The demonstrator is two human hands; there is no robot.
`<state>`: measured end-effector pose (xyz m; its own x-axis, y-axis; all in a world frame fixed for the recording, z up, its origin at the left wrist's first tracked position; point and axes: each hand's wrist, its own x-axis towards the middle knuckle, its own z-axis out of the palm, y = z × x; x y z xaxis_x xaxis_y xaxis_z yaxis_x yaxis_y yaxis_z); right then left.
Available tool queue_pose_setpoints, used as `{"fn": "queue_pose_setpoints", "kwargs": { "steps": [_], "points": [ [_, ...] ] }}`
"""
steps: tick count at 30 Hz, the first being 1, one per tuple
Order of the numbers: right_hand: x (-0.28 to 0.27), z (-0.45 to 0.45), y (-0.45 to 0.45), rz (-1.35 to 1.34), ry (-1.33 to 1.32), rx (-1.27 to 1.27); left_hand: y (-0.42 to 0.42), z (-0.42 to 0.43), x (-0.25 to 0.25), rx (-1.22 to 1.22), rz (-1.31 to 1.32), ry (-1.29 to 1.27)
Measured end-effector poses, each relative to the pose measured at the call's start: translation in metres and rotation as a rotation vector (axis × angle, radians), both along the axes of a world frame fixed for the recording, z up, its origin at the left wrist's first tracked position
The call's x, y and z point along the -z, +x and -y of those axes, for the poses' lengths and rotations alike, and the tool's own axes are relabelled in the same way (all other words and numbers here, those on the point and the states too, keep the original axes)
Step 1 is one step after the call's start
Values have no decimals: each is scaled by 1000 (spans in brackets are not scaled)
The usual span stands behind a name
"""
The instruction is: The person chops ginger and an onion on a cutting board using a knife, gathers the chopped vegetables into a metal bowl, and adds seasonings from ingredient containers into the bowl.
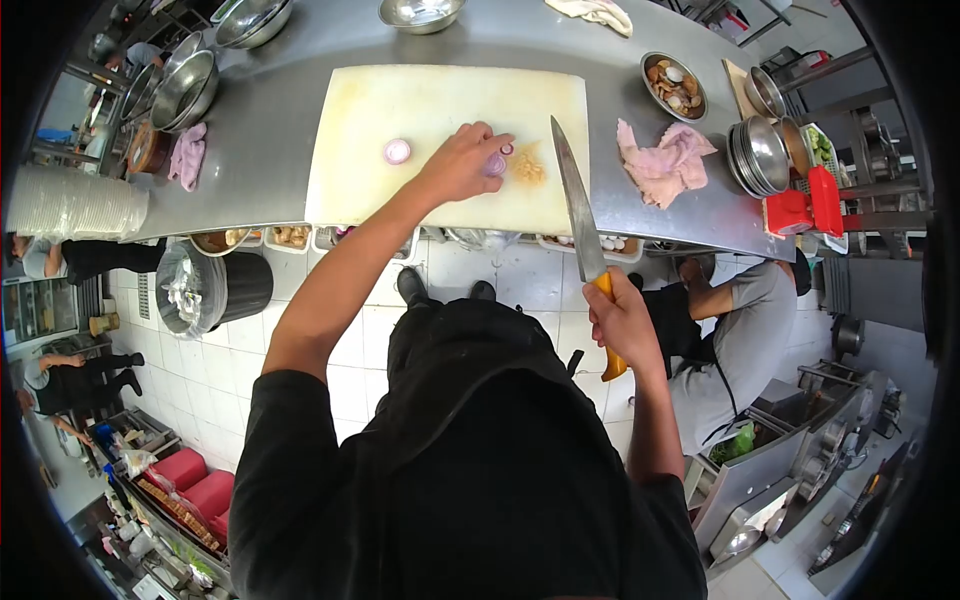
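My left hand (463, 165) reaches over the white cutting board (350, 110), its fingers closed round a cut red onion piece (495, 166). A smaller purple onion bit (507, 149) lies by the fingertips. Just right of these is a small heap of pale, finely chopped food (528, 166), of a kind I cannot make out. A red onion half (397, 151) rests on the board to the left, cut face up. My right hand (622, 322) grips the yellow handle of a large kitchen knife (575, 190). The blade points away from me, its tip over the board's right side.
Right of the board are a pink cloth (665, 163), a bowl of brownish pieces (674, 87) and stacked metal bowls (760, 155). Metal bowls (184, 92) stand at left. A lined bin (215, 290) stands below. A person in grey (755, 330) is close on my right.
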<state>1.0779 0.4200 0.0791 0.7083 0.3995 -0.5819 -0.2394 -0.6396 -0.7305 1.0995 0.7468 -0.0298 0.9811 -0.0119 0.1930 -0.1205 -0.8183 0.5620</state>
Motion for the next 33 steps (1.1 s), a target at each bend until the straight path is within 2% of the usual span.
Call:
{"fn": "queue_pose_setpoints", "kwargs": {
  "steps": [6, 10, 13, 17, 19, 21, 29, 33],
  "points": [
    [2, -7, 1, 18, 9, -12, 5, -6, 2, 33, -145, -25],
    [7, -18, -1, 123, -27, -89, -6, -4, 2, -9, -167, -52],
    [24, -34, 2, 297, -8, -183, -17, 1, 14, -94, 12, -118],
    [21, -65, 0, 385, -87, -264, -38, 1, 9, -116, 174, -153],
    [21, -80, 0, 453, -91, -306, -45, -3, 14, -53, 215, -205],
    [25, -96, 1, 497, -120, -341, -41, -6, 18, -38, 256, -150],
    [80, -164, 27, 614, -284, -403, -35, -11, 34, -33, 322, -138],
    [70, -185, 50, 640, -240, -401, -33, -13, 36, -26, 343, -166]
  ]
}}
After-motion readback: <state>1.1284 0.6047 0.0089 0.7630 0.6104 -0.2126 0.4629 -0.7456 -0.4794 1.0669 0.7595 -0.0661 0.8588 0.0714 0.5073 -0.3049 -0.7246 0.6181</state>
